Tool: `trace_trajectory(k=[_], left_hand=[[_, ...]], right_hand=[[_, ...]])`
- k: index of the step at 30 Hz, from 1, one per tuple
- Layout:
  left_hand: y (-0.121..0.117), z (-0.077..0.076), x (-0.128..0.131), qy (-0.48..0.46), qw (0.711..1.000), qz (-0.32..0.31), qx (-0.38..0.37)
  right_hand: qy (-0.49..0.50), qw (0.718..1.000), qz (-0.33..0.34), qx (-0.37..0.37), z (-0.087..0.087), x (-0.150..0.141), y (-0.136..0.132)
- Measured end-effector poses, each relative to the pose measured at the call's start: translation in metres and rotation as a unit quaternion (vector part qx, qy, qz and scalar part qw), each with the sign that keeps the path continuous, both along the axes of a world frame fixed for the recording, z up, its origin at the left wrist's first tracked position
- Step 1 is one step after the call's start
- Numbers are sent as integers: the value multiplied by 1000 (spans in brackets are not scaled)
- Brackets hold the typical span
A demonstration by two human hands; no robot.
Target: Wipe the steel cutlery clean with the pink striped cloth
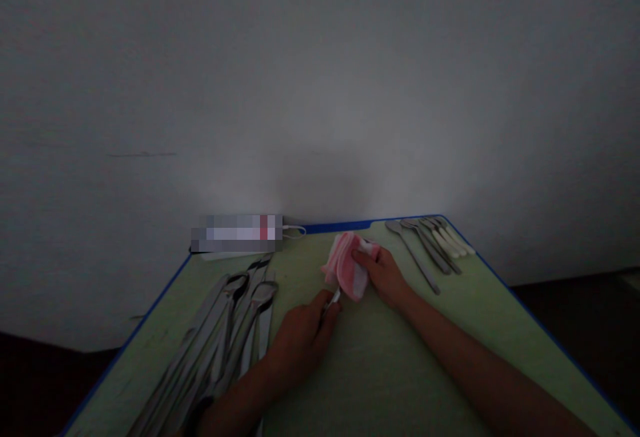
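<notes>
My left hand [305,334] is closed around the metal handle of a piece of cutlery [333,298]. Its far end is wrapped in a pink and white striped cloth [349,265], so I cannot tell whether it is a spoon or something else. My right hand [384,276] grips the cloth, thumb on top, pressing it around the covered end. Left of my left hand lies a pile of metal cutlery [225,330], spoons among it. Beyond my right hand, several spoons [415,250] lie in a slanted row, the rightmost ones with white handles [456,242].
The green tabletop [390,370] has a blue edge [545,330]. At the back left stands a blurred-out box-like object [237,234], with a white cable [297,229] beside it. A plain wall [320,90] rises directly behind the table.
</notes>
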State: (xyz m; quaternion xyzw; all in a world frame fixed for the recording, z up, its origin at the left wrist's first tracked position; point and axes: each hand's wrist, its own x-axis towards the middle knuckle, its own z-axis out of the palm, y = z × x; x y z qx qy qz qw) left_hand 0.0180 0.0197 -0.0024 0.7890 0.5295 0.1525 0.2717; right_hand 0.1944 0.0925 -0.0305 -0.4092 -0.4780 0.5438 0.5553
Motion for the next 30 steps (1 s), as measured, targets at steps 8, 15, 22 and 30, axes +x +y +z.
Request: trace_trajectory(k=[8, 15, 22, 30], left_hand=[[3, 1, -1, -52, 998, 9, -23], [3, 1, -2, -41, 999, -1, -9], [2, 1, -2, -19, 1000, -6, -7], [2, 1, -2, -19, 1000, -23, 1]], right_hand=[[126, 989, -33, -67, -5, -2, 6], [40, 999, -1, -35, -6, -1, 6], [102, 993, 50, -43, 1, 2, 5], [129, 989, 46, -54, 1, 6, 7]])
